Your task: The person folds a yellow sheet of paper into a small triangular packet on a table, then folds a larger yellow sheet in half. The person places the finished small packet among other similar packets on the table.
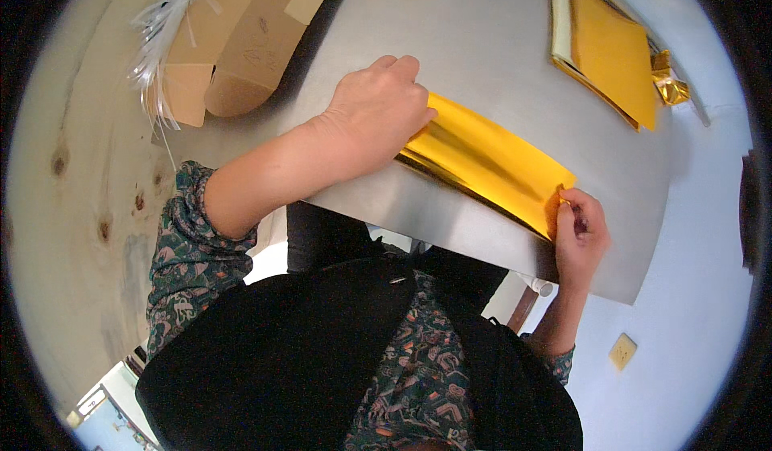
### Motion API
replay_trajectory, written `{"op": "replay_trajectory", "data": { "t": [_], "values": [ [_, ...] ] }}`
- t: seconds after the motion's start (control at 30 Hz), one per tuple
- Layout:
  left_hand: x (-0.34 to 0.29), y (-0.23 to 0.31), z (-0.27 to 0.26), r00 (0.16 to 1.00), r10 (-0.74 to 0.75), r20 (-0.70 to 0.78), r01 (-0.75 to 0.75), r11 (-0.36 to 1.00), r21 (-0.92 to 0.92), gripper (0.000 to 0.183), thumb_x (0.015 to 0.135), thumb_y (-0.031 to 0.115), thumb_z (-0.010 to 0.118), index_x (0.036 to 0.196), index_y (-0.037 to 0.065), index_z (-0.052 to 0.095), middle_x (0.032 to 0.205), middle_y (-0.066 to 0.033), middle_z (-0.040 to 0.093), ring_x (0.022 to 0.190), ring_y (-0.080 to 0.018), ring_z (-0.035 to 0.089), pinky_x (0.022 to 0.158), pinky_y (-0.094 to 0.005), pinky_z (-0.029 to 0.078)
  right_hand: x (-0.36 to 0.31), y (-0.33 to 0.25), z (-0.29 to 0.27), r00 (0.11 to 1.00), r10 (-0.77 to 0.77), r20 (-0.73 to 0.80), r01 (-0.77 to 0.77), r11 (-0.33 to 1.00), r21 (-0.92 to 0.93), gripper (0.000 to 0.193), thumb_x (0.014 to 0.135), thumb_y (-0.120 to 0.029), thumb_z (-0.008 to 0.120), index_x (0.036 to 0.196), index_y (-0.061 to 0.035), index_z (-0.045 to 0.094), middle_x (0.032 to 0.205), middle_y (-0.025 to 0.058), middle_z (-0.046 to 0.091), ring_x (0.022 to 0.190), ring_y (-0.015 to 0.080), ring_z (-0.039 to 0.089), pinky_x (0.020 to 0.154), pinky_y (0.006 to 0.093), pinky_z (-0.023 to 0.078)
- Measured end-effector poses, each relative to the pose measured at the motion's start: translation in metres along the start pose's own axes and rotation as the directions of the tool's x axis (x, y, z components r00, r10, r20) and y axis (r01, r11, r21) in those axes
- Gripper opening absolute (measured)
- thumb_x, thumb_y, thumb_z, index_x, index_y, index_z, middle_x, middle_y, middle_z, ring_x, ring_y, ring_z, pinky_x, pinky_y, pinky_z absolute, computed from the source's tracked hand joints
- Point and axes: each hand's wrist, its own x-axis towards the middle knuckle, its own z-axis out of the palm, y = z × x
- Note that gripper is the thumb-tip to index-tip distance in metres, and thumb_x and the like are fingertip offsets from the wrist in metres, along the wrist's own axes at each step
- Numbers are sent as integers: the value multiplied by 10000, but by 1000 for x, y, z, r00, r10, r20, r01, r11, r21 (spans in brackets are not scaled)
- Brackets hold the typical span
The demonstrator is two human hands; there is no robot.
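A long, shiny gold foil sheet (490, 151) stretches slantwise over the grey metal tabletop, its lower edge dark and apparently folded or curled. My left hand (382, 109) is closed on its far left end, fingers curled so that the grip is partly hidden. At the other end, nearer the table's right side, my right hand (581, 226) pinches the corner between thumb and fingers. Between the two hands the sheet lies low along the table's near edge; I cannot tell how much of it touches the metal.
A stack of gold sheets (607, 53) lies at the far right, with crumpled gold foil (672, 89) beside it. An open cardboard box (253, 57) with white plastic strips (153, 65) stands far left. A pale wall with an outlet (622, 351) borders the table's right.
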Motion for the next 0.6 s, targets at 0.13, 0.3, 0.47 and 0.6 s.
{"op": "replay_trajectory", "data": {
  "t": [0.13, 0.3, 0.47, 0.6],
  "values": [
    [-4, 3, 10, 1000, -29, -9, 29, 1000, -9, 237, 891, 228, 659, 856, -4, 698, 994, -147, 609, 1000, -307, 602, 820, -413, 553, -3, -2, 0, 1000, 17, -1, -17, 997, -80, 170, 858, 10, 648, 995, -62, 719, 879, 44, 661, 687, 81, 606, 614, 222, 487],
    [-1, 1, 25, 998, 50, -34, -50, 999, -3, 293, 875, 253, 657, 1040, 10, 648, 1015, -142, 622, 1004, -331, 599, 870, -433, 532, -3, 0, -1, 995, 93, -35, -95, 992, -77, 180, 836, -8, 652, 992, -72, 714, 859, 73, 646, 659, 129, 613, 613, 259, 498],
    [-10, -5, 18, 1000, 15, -27, -15, 1000, 15, 355, 890, 194, 620, 1242, 144, 613, 1101, -112, 617, 1048, -312, 601, 879, -412, 539, -4, -12, 7, 999, -36, -17, 32, 986, -164, 176, 831, -13, 645, 987, -64, 711, 844, 78, 632, 652, 138, 606, 619, 273, 497],
    [-12, -3, 19, 998, 69, -6, -68, 993, 93, 414, 897, 167, 593, 1310, 205, 599, 1156, -91, 598, 1062, -289, 599, 879, -393, 544, -3, -16, 8, 999, -48, -17, 44, 984, -171, 153, 836, -15, 650, 974, -51, 707, 835, 77, 625, 648, 139, 602, 612, 278, 494]
  ]
}}
